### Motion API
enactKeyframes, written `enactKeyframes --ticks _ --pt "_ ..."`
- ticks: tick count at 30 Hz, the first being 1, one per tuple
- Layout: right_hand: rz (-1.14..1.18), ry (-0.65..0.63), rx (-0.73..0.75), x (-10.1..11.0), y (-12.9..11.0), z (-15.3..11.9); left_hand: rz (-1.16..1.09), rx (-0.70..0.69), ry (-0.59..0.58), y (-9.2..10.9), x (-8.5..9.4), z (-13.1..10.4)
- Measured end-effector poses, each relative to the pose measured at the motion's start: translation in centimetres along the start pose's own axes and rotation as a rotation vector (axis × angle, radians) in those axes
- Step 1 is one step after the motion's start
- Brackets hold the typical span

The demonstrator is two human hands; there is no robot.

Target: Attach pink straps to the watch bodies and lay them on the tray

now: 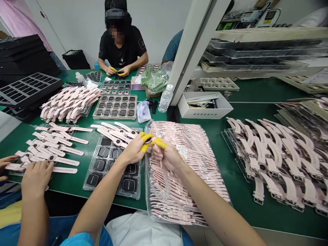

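pink strap (152, 140) between left hand (136, 147) and right hand (166, 152)

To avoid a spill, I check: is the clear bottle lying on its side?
No, the clear bottle stands upright on the table, cap on top.

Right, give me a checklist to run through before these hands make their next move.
1. Yellow finger covers on left hand and right hand: ok.
2. Small piece at the fingertips properly seated: cannot tell, fingers hide it.
3. Tray of black squares free of pink straps: not ok, several lie across it.
4. Bag of straps lying flat: ok.
5. Bottle upright, capped: ok.
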State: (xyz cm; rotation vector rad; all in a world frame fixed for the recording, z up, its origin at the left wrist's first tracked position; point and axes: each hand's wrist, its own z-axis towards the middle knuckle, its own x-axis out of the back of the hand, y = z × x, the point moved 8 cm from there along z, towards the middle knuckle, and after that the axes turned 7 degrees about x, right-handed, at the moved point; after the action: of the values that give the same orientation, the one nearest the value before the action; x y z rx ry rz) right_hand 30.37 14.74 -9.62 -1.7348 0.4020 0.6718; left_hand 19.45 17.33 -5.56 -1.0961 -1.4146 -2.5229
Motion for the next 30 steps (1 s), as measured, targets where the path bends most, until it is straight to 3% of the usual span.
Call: enactKeyframes --ticks 7,16,30 --pt "-0.097 -0.130 -0.025 -1.0 0.0 -0.4 -0.097 -0.004 -0.087 0.6 -0.1 0.2" --pt "0.019 -0.061 -0.040 -0.6 0.4 -0.3 -0.072 0.000 -0.022 0.0 -0.5 0.0" --pt "0.072 0.017 -0.048 0.0 0.7 -0.3 -0.069 0.005 -0.123 0.1 -0.3 0.3"
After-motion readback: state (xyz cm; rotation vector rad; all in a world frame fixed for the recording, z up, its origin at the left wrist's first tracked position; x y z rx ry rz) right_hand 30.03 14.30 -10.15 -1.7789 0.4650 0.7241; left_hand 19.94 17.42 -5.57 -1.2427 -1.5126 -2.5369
